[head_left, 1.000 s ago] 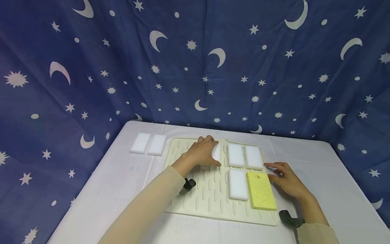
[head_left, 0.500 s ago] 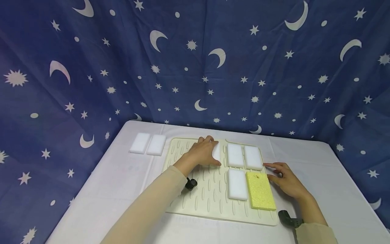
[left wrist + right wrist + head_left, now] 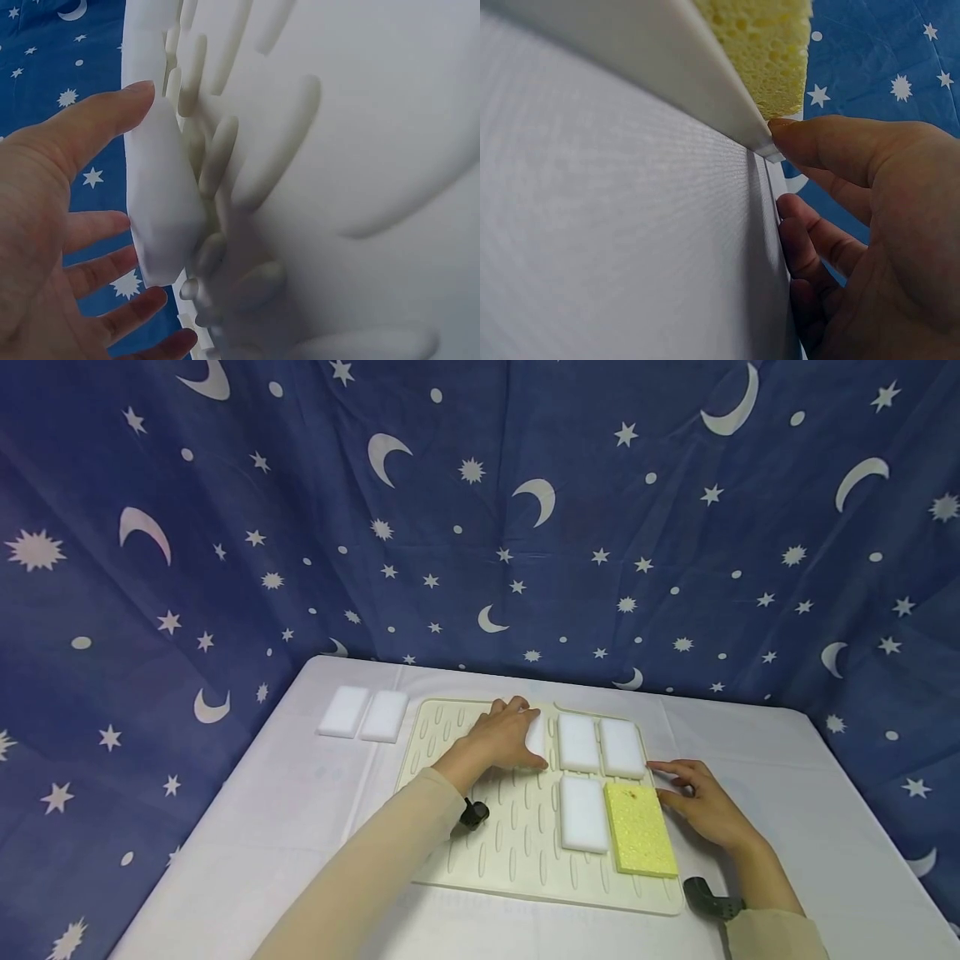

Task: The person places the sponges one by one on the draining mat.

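Observation:
My left hand [image 3: 497, 739] holds a white foam sponge [image 3: 536, 735] on the cream ribbed mat [image 3: 517, 868], thumb at its near end and fingers at its far side. The hand hides much of it in the head view; the left wrist view shows the sponge's white side [image 3: 161, 202]. My right hand [image 3: 705, 806] is at the mat's right edge, thumb and index finger touching it, beside a yellow porous sponge [image 3: 641, 831]. Three more white sponges lie flat on the mat: two at the back right [image 3: 579, 743] and one left of the yellow sponge [image 3: 584, 814].
Two white sponges [image 3: 344, 712] lie side by side on the white tablecloth [image 3: 300, 827], left of the mat. A dark blue curtain [image 3: 450, 510] with moons and stars hangs behind the table. Dark camera mounts [image 3: 705, 897] sit at the wrists.
Almost nothing differs. My left hand and forearm shift very slightly to the right; the right hand stays at the mat's edge, and the sponges keep their layout.

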Action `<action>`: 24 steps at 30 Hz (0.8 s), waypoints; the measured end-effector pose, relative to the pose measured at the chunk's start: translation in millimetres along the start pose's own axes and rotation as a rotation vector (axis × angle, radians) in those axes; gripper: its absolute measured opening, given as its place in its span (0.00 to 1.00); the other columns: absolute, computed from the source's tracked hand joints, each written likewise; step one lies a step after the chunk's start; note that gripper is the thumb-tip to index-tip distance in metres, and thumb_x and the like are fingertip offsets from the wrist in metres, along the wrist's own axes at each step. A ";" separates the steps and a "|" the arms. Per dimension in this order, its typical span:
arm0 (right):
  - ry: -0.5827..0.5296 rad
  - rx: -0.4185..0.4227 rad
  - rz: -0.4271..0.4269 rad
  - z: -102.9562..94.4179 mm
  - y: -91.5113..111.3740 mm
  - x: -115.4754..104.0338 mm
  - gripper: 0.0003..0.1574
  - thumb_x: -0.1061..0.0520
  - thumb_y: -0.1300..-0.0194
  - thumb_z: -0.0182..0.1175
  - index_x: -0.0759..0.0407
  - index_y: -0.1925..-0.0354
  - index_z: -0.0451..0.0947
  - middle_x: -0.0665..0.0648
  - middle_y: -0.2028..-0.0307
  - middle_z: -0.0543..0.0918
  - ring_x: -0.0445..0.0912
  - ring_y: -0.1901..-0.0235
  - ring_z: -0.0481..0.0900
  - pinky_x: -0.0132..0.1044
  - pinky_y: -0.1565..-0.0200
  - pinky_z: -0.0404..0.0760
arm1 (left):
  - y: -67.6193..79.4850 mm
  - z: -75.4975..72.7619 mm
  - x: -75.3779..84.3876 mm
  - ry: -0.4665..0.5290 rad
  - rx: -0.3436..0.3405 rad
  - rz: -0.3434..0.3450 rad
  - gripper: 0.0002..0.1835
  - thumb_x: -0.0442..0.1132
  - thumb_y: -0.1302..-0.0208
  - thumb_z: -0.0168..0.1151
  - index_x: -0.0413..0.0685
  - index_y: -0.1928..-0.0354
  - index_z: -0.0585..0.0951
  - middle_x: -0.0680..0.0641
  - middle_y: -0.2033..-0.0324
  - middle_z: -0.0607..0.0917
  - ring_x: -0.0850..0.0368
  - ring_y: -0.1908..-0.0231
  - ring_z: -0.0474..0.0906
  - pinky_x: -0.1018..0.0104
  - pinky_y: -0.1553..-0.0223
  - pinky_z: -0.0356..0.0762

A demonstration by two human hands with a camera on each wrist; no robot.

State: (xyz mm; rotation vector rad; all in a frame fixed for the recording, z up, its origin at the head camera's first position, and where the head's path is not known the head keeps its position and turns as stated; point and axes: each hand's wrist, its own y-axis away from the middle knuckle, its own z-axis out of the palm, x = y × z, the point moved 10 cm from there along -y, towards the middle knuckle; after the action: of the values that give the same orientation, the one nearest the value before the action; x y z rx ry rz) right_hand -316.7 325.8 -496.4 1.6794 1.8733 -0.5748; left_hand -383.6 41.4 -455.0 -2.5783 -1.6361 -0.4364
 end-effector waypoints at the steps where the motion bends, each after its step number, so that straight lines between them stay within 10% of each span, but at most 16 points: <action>1: -0.002 0.000 -0.001 0.1 -0.2 -0.1 0.34 0.42 0.36 0.63 0.47 0.35 0.71 0.62 0.38 0.63 0.57 0.44 0.65 0.57 0.48 0.68 | 0.0 0.4 -0.1 0.001 -0.001 -0.001 0.52 0.68 0.53 0.69 0.57 0.27 0.62 0.52 0.31 0.60 0.48 0.37 0.59 0.50 0.41 0.67; 24: -0.018 0.004 -0.018 -0.4 0.2 -0.3 0.32 0.44 0.36 0.63 0.47 0.35 0.72 0.63 0.37 0.63 0.57 0.44 0.64 0.56 0.49 0.68 | 7.0 -3.4 -5.3 0.006 0.004 0.003 0.52 0.70 0.51 0.66 0.59 0.27 0.60 0.51 0.28 0.57 0.47 0.33 0.57 0.49 0.39 0.66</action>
State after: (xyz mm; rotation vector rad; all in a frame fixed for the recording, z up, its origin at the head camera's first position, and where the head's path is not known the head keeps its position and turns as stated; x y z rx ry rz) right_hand -316.5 325.9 -495.9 1.6559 1.8775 -0.6000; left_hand -380.2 33.0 -452.4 -2.5735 -1.6295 -0.4398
